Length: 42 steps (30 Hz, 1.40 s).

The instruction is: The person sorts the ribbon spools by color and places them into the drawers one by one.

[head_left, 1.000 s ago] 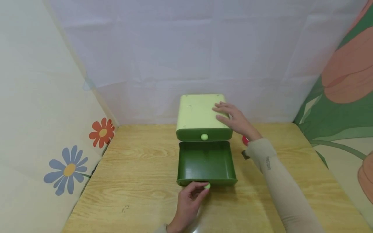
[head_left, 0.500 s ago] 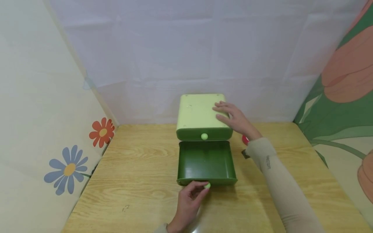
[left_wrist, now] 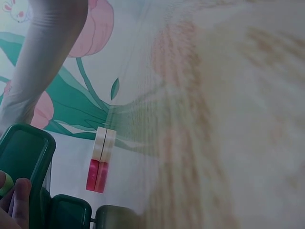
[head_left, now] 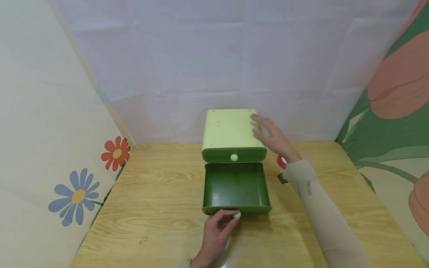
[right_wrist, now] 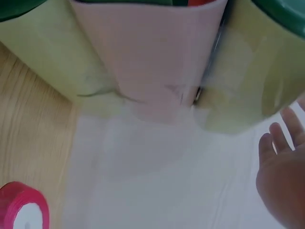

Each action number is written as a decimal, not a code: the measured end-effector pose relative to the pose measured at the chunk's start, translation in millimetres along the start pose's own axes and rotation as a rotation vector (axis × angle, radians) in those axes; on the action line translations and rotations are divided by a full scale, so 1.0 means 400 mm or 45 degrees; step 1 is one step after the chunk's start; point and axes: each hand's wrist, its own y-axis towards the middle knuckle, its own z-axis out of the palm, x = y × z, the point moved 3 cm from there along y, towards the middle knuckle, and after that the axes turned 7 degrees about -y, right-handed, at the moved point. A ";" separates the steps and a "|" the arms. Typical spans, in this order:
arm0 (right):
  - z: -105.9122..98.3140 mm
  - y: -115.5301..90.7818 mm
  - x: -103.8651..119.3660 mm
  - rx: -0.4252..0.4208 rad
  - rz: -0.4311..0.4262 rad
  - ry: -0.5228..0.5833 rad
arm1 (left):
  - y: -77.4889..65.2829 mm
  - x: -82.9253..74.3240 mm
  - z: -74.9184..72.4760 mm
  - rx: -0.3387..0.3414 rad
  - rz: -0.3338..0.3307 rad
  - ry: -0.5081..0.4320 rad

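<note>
A small storage box with a light green top and dark green drawer fronts stands at the back of the table. Its lower drawer is pulled far out, with nothing visible inside. My left hand pinches that drawer's light green knob between thumb and fingers; the left wrist view shows the same knob at its left edge. The upper drawer is closed. At the top's right edge is my right hand, its fingers extended; whether they touch the box is unclear.
A red roll with a white centre, probably ribbon, lies right of the box. Near it is a small dark object, partly behind the right sleeve. A white sheet hangs behind the wooden table.
My right hand has shifted slightly right, from resting on the box top to its right edge, and its fingers have lifted a little. My left hand and the drawer stay as they were.
</note>
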 end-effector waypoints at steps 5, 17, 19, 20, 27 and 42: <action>-0.030 -0.033 -0.067 -0.049 0.136 0.059 | -0.002 0.002 -0.001 0.003 0.008 -0.004; -0.050 -0.135 -0.257 0.133 0.411 -0.159 | -0.003 0.007 -0.005 -0.005 0.026 -0.018; -0.044 -0.148 -0.287 0.172 0.463 -0.188 | -0.004 0.007 -0.005 -0.004 0.033 -0.017; -0.041 -0.153 -0.301 0.186 0.491 -0.195 | -0.004 0.007 -0.005 -0.003 0.034 -0.016; -0.013 -0.182 -0.367 0.243 0.734 -0.197 | -0.006 0.003 -0.003 -0.004 0.000 -0.019; 0.022 -0.180 -0.389 0.240 0.834 -0.319 | -0.006 -0.002 0.002 -0.008 -0.020 -0.025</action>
